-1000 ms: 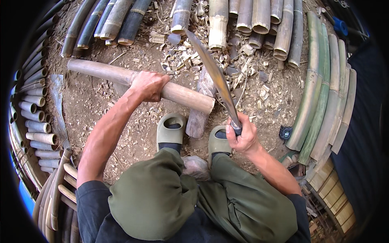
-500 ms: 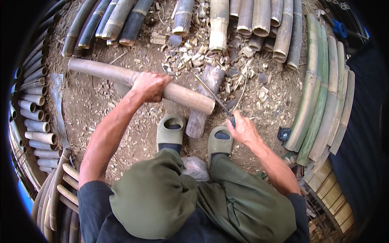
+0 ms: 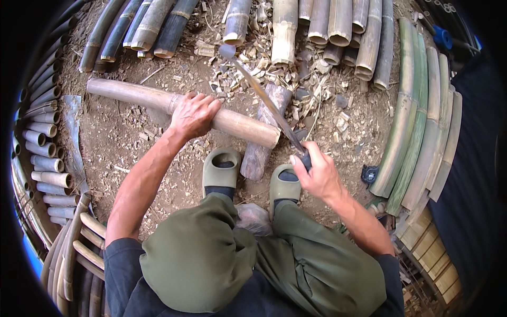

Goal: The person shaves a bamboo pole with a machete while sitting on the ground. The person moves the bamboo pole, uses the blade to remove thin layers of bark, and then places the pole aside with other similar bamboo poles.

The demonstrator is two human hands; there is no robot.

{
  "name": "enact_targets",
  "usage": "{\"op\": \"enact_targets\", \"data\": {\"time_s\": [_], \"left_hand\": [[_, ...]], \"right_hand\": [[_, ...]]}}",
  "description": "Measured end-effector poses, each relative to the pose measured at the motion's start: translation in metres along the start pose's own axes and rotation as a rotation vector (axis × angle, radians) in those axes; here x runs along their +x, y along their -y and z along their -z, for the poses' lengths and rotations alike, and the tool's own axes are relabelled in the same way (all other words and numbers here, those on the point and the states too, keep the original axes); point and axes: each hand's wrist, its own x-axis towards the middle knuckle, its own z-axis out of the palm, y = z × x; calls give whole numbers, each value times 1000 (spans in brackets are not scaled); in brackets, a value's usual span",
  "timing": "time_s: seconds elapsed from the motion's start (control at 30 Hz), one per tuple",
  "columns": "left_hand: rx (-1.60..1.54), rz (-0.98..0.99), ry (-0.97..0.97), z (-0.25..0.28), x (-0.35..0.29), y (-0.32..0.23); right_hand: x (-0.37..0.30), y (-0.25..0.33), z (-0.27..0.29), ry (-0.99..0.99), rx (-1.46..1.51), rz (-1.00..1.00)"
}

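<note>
My left hand (image 3: 194, 115) is wrapped over the middle of a pale bamboo pole (image 3: 244, 126). The pole slants from the upper left down to the right, its right end resting across a short wooden block (image 3: 257, 158) on the ground. In my right hand (image 3: 320, 173) is the dark handle of a machete (image 3: 268, 101). Its long blade points up and to the left, passing just beyond the pole's cut right end and over the block. The fingers of my right hand are closed round the handle.
Bamboo poles (image 3: 338, 26) lie along the far side, with wood chips (image 3: 253, 68) strewn before them. Split bamboo lengths (image 3: 409, 116) line the right, beside a tape measure (image 3: 369, 174). Stacked bamboo tubes (image 3: 47, 164) fill the left. My sandals (image 3: 221, 168) flank the block's near end.
The machete blade has swung up, showing more of its broad side. My right hand has turned and come slightly up and right. My left hand stays on the bamboo pole, its fingers shifted a little.
</note>
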Motion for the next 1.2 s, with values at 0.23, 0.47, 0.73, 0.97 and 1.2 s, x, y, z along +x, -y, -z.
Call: {"op": "enact_targets", "data": {"time_s": [0.23, 0.47, 0.73, 0.97, 1.2], "left_hand": [[-17, -23, -25, -4, -2, -11], [61, -42, -215, -13, -8, -9], [117, 54, -49, 6, -14, -10], [99, 147, 405, 58, -4, -9], [309, 353, 208, 109, -41, 65]], "right_hand": [[-9, -63, -17, 189, -248, -164], [-4, -13, -8, -241, 131, 238], [4, -42, -10, 139, -58, -127], [-37, -25, 13, -99, -26, -122], [-174, -100, 79, -327, 164, -502]]}}
